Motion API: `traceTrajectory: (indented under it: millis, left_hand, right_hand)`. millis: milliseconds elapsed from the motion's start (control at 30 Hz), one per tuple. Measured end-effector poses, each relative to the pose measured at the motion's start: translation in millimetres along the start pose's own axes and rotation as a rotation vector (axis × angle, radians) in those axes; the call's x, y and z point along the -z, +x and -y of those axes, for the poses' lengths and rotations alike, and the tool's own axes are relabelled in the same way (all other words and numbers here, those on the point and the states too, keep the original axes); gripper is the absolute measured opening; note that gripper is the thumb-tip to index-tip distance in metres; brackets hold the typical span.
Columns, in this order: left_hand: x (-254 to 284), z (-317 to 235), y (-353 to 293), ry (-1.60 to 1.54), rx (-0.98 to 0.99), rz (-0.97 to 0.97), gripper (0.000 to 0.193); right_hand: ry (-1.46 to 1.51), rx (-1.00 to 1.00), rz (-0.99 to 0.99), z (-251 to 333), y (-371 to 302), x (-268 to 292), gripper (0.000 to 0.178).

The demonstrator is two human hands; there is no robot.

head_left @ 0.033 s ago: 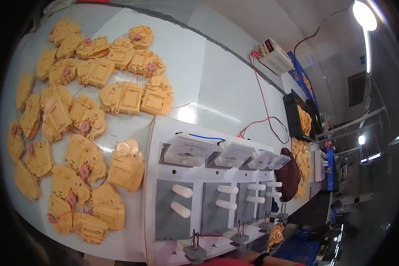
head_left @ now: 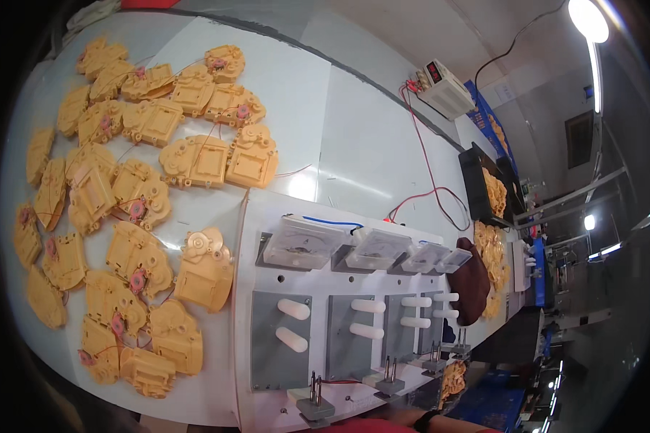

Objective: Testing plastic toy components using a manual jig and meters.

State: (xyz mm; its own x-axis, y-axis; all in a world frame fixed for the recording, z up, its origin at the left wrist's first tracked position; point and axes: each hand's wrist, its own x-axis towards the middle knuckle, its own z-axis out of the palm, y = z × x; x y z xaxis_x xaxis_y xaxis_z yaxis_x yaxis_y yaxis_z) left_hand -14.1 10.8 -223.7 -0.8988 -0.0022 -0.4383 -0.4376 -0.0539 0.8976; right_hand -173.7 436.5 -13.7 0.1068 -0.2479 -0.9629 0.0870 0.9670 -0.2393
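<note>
Low at the bottom edge, part of my right hand [head_left: 404,416] shows beside a dark wristband [head_left: 424,420]. Its fingers cannot be made out. My left hand is out of view. Nearest the right hand is a white test stand [head_left: 318,281] with grey plates [head_left: 263,361], pairs of white pegs [head_left: 293,309] and small grey blocks bearing metal pins [head_left: 315,408]. Clear-cased dial meters [head_left: 303,242] line its upper part. Many yellow plastic housings [head_left: 204,278] lie on the table to the left, some with pink round parts and thin wires.
Across the white table [head_left: 368,137] a red and black lead [head_left: 430,162] runs from a power supply box [head_left: 444,90]. A black bin [head_left: 477,180] of yellow parts stands right of it, near a dark red rounded object [head_left: 469,281]. Blue crates [head_left: 491,397] are at lower right.
The whole view has shifted very slightly to the left. Nothing on the table has visibly moved.
</note>
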Motion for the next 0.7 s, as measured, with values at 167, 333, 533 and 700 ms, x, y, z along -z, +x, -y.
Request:
traceTrajectory:
  millis: [167,333,533,700]
  left_hand:
    - [27.7,-23.4,-27.4,-0.020,0.048,0.088,0.034]
    - [43.8,-41.8,-65.5,-0.025,0.105,0.104,0.033]
    - [19.2,-58.2,-154.2,-0.055,0.295,0.112,0.032]
    - [-26.8,-52.8,-254.4,0.020,0.310,0.379,0.027]
  right_hand:
    - [0.136,0.112,0.060,-17.8,33.9,-20.2,0.048]
    - [-0.021,0.145,0.210,-102.7,87.8,-48.9,0.053]
    - [0.235,0.245,0.006,-66.8,59.6,-99.1,0.038]
    - [0.432,0.173,-0.093,-77.2,66.3,-121.6,0.043]
